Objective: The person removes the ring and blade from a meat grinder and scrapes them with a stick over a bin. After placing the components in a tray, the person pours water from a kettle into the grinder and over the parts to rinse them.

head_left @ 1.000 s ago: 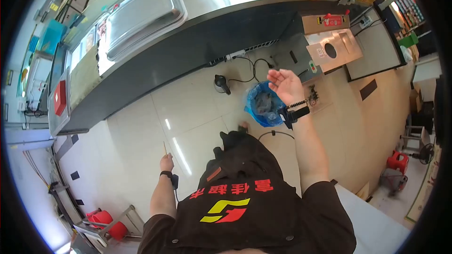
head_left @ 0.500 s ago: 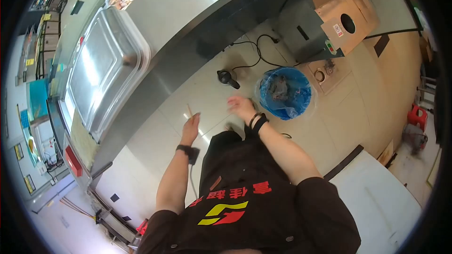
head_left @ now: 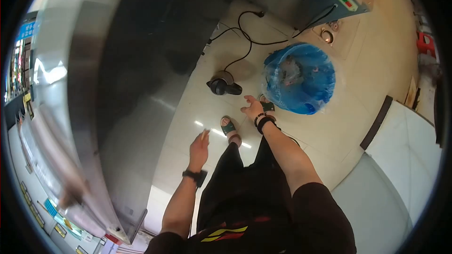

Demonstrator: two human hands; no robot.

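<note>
My left hand (head_left: 198, 149), below a dark wrist strap, is closed on a thin light-brown stick (head_left: 204, 134) whose short end shows at the fingertips. To the right, my right hand (head_left: 254, 108) has its fingers apart and holds nothing; dark bands circle that wrist. It hovers between a black kettle (head_left: 221, 86) on the floor and a blue bin (head_left: 325, 77) lined with clear plastic. Some dark and pale waste (head_left: 290, 70) lies inside the bin. My sandalled feet (head_left: 228, 124) show beneath the hands.
A dark metal counter side (head_left: 141, 75) rises on the left. Black cable (head_left: 249, 42) loops over the tiled floor behind the kettle. At the top stands a grey machine (head_left: 325, 4) with green and red buttons. A white surface (head_left: 405, 146) lies at right.
The view has turned and tipped further down, so the kettle and bin look larger. My left hand appears lower and farther right with the stick; my right hand has its fingers more clearly spread.
</note>
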